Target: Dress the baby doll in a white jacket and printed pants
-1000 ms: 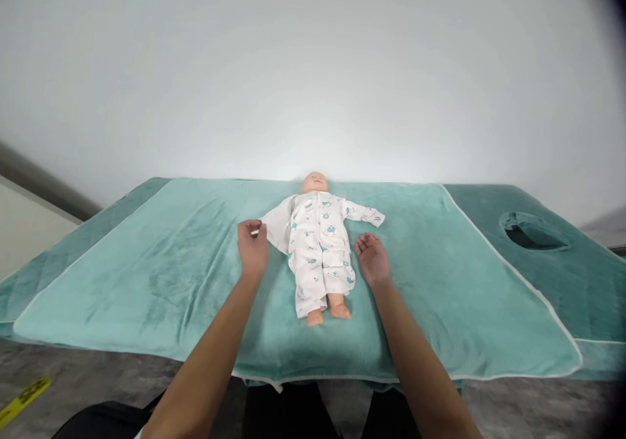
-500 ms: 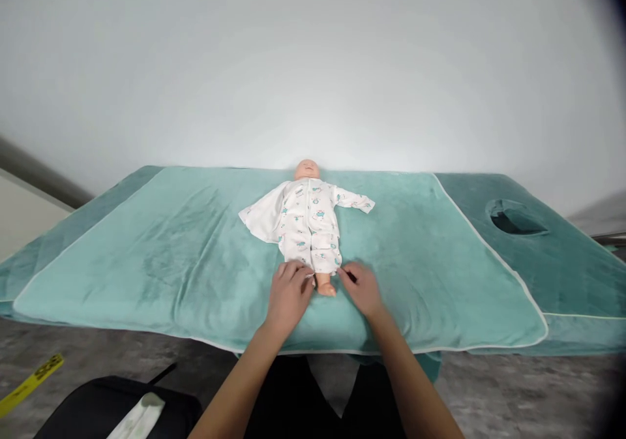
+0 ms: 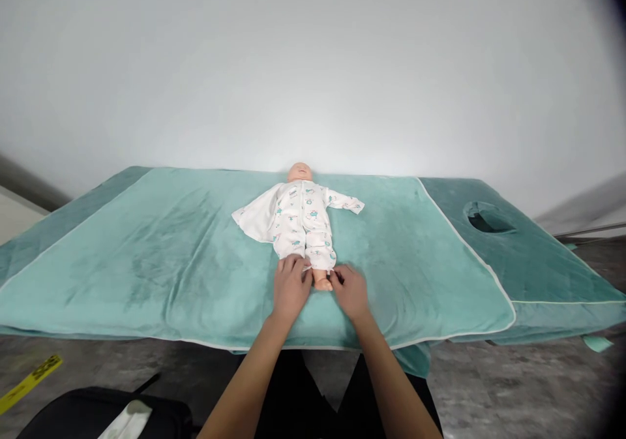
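Observation:
A baby doll (image 3: 300, 171) lies on its back, head toward the wall, in a white patterned romper (image 3: 304, 220). One sleeve, on the right, is spread outward; on the left a plain white flap of cloth fans out. My left hand (image 3: 292, 284) pinches the trouser-leg hem on the inner side of the right-hand leg and covers the doll's other foot. My right hand (image 3: 350, 289) pinches the outer edge of the same hem. Between my hands the doll's bare foot (image 3: 323, 284) sticks out below the hem.
The doll lies on a green padded table (image 3: 415, 282) with a light-edged cover. A face hole (image 3: 489, 218) is at its right end. Below on the left are a black chair or bag (image 3: 63, 416) with a folded white cloth (image 3: 128, 421) and yellow floor tape (image 3: 29, 385).
The camera view has shifted slightly, moving the doll and table left in the picture. Both hands stay at the leg hem, with my right hand a little closer to the foot.

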The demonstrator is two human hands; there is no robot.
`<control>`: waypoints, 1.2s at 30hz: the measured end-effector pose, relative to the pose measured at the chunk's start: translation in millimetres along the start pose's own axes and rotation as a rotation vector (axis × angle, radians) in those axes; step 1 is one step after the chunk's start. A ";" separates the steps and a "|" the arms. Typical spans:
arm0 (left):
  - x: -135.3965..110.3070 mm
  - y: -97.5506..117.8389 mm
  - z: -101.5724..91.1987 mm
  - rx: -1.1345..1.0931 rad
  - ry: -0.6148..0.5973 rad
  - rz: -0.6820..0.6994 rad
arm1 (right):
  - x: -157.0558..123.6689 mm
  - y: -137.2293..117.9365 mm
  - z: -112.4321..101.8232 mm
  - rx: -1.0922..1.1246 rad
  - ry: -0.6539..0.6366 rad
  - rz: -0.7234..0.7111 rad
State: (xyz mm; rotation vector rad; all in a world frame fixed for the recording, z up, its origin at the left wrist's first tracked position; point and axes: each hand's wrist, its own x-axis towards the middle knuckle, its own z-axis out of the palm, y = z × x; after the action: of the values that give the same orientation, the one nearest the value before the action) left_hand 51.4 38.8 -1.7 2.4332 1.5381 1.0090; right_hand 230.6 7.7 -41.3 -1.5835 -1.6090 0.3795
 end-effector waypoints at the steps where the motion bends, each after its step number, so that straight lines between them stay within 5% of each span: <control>1: -1.1 0.4 -1.0 0.005 0.003 0.003 | -4.0 0.0 -1.2 0.016 -0.001 -0.009; 6: -4.9 5.4 -4.6 0.032 0.017 -0.019 | -20.3 -0.3 -10.5 0.266 -0.094 -0.073; 17: -36.7 17.2 -13.1 -0.075 0.030 -0.039 | -37.2 7.5 -30.5 0.641 -0.153 0.054; 24: -30.1 23.0 -14.8 -0.424 0.109 -0.240 | -33.7 -3.4 -32.1 0.584 -0.094 0.103; 30: -28.1 16.8 -23.8 -0.764 0.006 -0.439 | -35.2 0.8 -28.7 0.532 -0.141 0.019; 36: -41.4 10.0 -20.1 -0.692 0.058 -0.398 | -35.2 5.9 -30.7 0.580 -0.167 -0.035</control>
State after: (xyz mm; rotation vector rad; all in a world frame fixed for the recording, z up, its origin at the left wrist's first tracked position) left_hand 36.3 -5.8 -1.9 1.5762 1.3097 1.2565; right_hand 252.0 -34.2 -38.7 -1.0999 -1.4657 0.8893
